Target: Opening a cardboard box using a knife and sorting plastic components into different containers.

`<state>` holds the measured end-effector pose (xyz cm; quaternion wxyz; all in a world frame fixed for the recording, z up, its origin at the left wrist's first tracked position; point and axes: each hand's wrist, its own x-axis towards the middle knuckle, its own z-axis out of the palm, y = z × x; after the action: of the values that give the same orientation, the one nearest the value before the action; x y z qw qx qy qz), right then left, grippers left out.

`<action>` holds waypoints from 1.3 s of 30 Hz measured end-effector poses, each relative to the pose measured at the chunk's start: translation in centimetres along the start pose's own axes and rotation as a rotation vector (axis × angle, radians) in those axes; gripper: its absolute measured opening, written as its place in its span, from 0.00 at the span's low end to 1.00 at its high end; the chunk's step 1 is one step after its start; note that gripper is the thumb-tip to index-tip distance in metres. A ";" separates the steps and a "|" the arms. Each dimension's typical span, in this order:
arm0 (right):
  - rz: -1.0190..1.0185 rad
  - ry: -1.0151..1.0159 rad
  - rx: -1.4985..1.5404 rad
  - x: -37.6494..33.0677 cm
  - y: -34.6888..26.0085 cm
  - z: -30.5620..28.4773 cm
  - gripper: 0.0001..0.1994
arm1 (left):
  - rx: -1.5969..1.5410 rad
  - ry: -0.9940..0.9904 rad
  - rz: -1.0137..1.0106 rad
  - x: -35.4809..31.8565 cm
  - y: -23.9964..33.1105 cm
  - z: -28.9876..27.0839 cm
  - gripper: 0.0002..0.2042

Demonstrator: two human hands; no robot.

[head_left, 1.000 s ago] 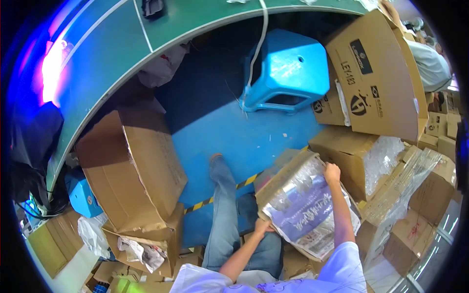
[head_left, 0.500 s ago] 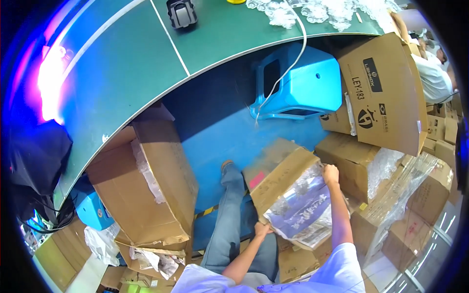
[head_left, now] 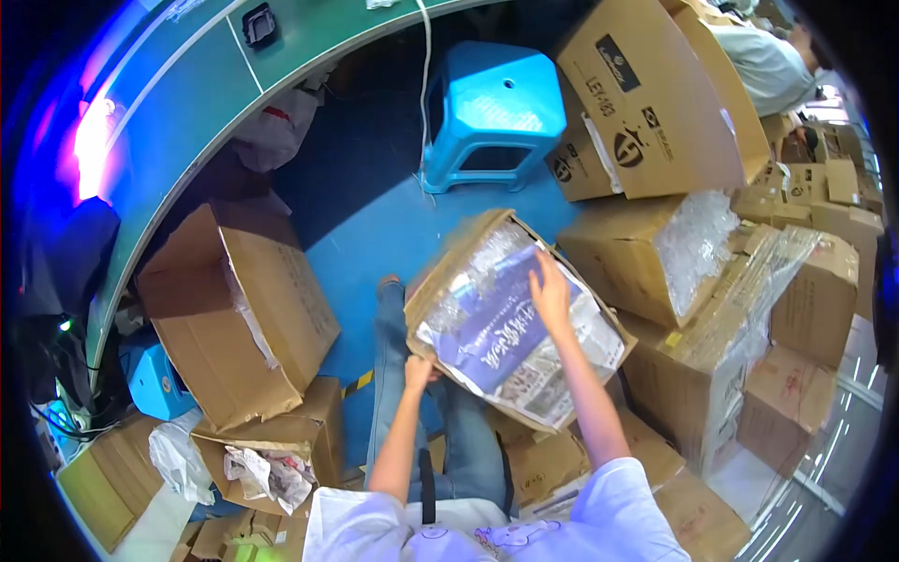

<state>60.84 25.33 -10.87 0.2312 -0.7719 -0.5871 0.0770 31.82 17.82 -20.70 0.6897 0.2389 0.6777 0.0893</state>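
An open cardboard box (head_left: 611, 318) is tilted above my lap, its opening facing up toward me. Inside lie a purple-and-white printed sheet (head_left: 492, 323), newspaper-like paper (head_left: 548, 375) and clear bubble wrap (head_left: 487, 258). My left hand (head_left: 420, 373) is closed on the box's near left corner. My right hand (head_left: 551, 295) lies over the printed sheet inside the opening, fingers stretched out. What lies under the paper is hidden.
A blue plastic stool (head_left: 496, 103) stands ahead on the blue floor. A large open carton (head_left: 281, 309) is at left, and stacked cartons (head_left: 646, 253) stand at right. The green table (head_left: 309, 37) curves across the far left. Another person (head_left: 763, 66) is at far right.
The box has turned so its opening faces up more, and it has shifted left in view. My right hand has left the box's edge and moved onto the printed sheet.
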 end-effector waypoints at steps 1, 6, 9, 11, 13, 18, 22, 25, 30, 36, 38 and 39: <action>0.127 -0.055 0.053 -3.2 -0.8 -1.1 0.16 | 0.082 0.089 0.072 -0.6 0.2 0.4 0.15; 0.452 -0.330 0.495 -14.7 -6.0 -0.4 0.12 | 0.321 0.395 0.254 -0.8 3.2 -0.6 0.20; 0.706 -0.401 0.841 -12.8 -9.4 2.8 0.13 | 0.327 0.214 0.075 -0.1 5.2 -1.5 0.21; 0.683 -0.417 0.686 -9.1 -11.2 5.7 0.15 | 0.320 0.071 -0.073 0.9 5.8 -2.2 0.21; 0.652 -0.433 0.534 -6.5 -12.0 7.9 0.17 | 0.234 -0.071 -0.147 1.3 5.5 -2.4 0.18; 0.836 -0.503 -0.108 -2.4 -14.9 12.2 0.25 | 0.479 -0.252 -0.110 1.8 5.8 -4.4 0.11; 0.825 -0.478 -0.182 -1.9 -14.8 13.0 0.22 | 0.277 -0.267 -0.122 1.2 5.5 -3.7 0.09; 0.840 -0.491 -0.240 -0.7 -14.7 12.8 0.21 | 0.132 -0.348 -0.235 1.5 6.7 -3.4 0.10; 0.857 -0.538 -0.178 1.2 -17.2 13.8 0.20 | 0.079 -0.353 -0.257 2.6 7.4 -5.4 0.14; 0.879 -0.592 -0.061 4.5 -20.7 14.3 0.19 | 0.128 -0.324 -0.219 2.6 11.2 -10.0 0.11; 0.784 -0.585 -0.186 3.5 -18.4 14.2 0.19 | 0.044 -0.266 -0.254 1.1 13.3 -9.3 0.11; 0.754 -0.580 -0.130 3.4 -19.5 15.1 0.19 | -0.114 -0.118 -0.292 1.0 12.4 -9.8 0.10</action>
<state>39.03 36.48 -14.93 -0.0348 -0.8906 -0.3100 0.3309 24.84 31.10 -15.64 0.7464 0.1030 0.6574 0.0122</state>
